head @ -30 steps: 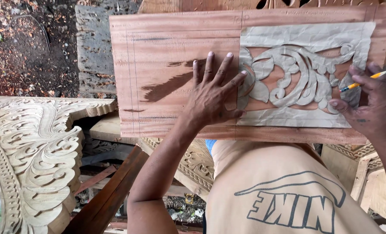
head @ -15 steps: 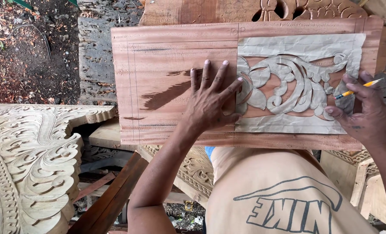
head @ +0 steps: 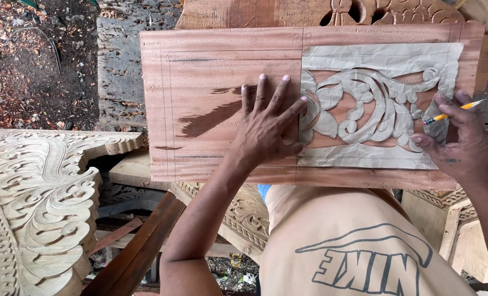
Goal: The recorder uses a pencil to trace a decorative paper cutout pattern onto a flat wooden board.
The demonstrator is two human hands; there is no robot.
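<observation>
the right hand (head: pixel 463 145) pinches a yellow pencil (head: pixel 453 111) between closed fingertips, its tip aimed left at the right edge of the paper stencil (head: pixel 375 107). the left hand (head: pixel 268 129) lies flat and spread, fingertips pinning the stencil's left edge to the wooden board (head: pixel 222 104). compared with a second ago, both hands hold the same places, so tracing appears merely paused. the board's long axis runs left to right across the lap; a carved panel (head: pixel 36 203) lies to the left.

left hand (head: pixel 268 129) flat at frame centre, fingers spread, palm down, right hand (head: pixel 460 145) at right edge, fingers pinched, forearms angled inward
</observation>
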